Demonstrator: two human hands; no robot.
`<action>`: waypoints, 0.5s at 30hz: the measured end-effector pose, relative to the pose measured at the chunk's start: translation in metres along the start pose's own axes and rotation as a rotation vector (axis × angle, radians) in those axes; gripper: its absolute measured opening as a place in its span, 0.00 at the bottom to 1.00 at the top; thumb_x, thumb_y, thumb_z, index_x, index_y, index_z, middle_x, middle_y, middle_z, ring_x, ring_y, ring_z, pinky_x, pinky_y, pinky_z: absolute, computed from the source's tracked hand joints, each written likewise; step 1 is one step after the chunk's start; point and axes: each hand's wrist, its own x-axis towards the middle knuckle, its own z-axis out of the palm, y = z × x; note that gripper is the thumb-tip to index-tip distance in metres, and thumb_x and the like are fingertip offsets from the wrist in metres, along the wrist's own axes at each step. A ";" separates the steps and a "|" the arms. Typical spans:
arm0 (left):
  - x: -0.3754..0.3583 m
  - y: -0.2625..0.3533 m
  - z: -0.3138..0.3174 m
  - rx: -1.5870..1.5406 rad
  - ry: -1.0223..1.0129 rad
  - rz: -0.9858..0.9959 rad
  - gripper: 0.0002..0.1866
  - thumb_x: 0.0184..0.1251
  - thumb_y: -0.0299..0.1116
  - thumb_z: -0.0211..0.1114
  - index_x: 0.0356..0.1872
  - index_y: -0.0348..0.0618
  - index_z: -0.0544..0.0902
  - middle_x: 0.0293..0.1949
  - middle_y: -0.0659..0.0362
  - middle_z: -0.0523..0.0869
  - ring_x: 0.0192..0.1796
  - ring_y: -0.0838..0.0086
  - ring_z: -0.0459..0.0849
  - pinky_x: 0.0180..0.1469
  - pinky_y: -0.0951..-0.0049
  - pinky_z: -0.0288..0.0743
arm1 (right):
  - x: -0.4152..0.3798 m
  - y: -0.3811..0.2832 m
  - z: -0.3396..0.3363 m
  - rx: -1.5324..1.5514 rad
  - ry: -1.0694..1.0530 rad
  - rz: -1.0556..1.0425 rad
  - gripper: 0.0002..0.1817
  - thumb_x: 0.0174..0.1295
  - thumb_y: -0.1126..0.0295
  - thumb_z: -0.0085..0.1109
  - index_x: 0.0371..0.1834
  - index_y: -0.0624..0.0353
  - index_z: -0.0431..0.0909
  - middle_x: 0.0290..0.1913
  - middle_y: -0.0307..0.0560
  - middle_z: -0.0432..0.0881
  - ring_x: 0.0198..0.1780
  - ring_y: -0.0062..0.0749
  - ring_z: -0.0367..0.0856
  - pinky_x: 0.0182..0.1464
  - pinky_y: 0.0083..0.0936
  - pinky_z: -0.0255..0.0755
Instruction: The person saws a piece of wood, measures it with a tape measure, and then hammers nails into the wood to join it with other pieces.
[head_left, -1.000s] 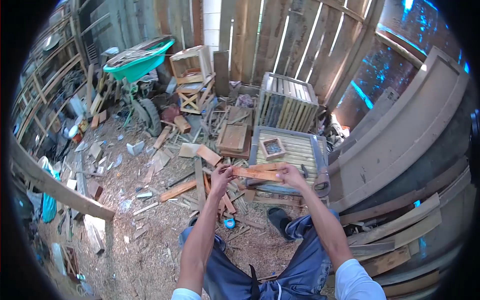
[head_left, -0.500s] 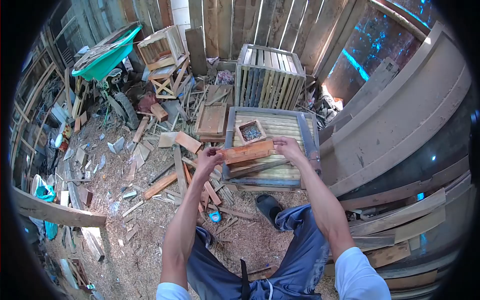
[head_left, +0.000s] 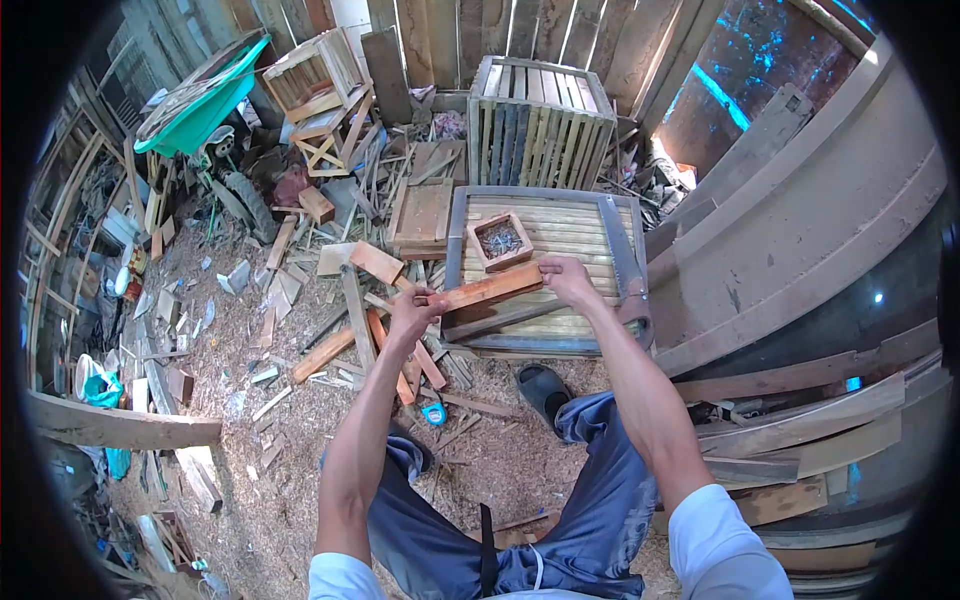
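A reddish wooden piece (head_left: 490,288) spans between my two hands, above the near part of a slatted wooden crate (head_left: 580,235). Its left end is gripped by my left hand (head_left: 412,312), fingers closed round it. My right hand (head_left: 568,280) pinches the right end. Just behind the piece, a small square wooden box (head_left: 500,242) holding many small metal bits rests on the slats. A dark wood strip (head_left: 515,318) lies across the slats under the held piece.
Behind stands another slatted crate (head_left: 540,130). Wood offcuts (head_left: 325,355) litter the floor at left, with a blue tape measure (head_left: 434,414) near my feet. A green wheelbarrow (head_left: 205,110) is at the back left. Curved boards (head_left: 820,420) are stacked at right.
The held piece has turned slightly, showing a narrower face. My view has shifted a little, so the crates appear higher in the picture. Both hands keep their hold.
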 end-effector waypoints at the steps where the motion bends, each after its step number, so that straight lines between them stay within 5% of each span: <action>1: 0.001 0.000 0.001 0.015 0.019 -0.009 0.20 0.57 0.27 0.73 0.48 0.33 0.75 0.37 0.56 0.84 0.33 0.78 0.81 0.32 0.79 0.76 | -0.001 -0.001 0.000 -0.018 0.016 0.001 0.21 0.60 0.85 0.52 0.58 0.71 0.74 0.52 0.52 0.82 0.52 0.32 0.81 0.52 0.22 0.75; 15: 0.007 -0.018 0.005 -0.011 0.071 -0.005 0.19 0.56 0.25 0.73 0.46 0.36 0.75 0.37 0.56 0.84 0.34 0.76 0.81 0.36 0.77 0.75 | -0.005 0.000 -0.001 -0.110 0.052 0.076 0.17 0.54 0.75 0.61 0.49 0.60 0.84 0.47 0.52 0.86 0.49 0.37 0.85 0.54 0.28 0.76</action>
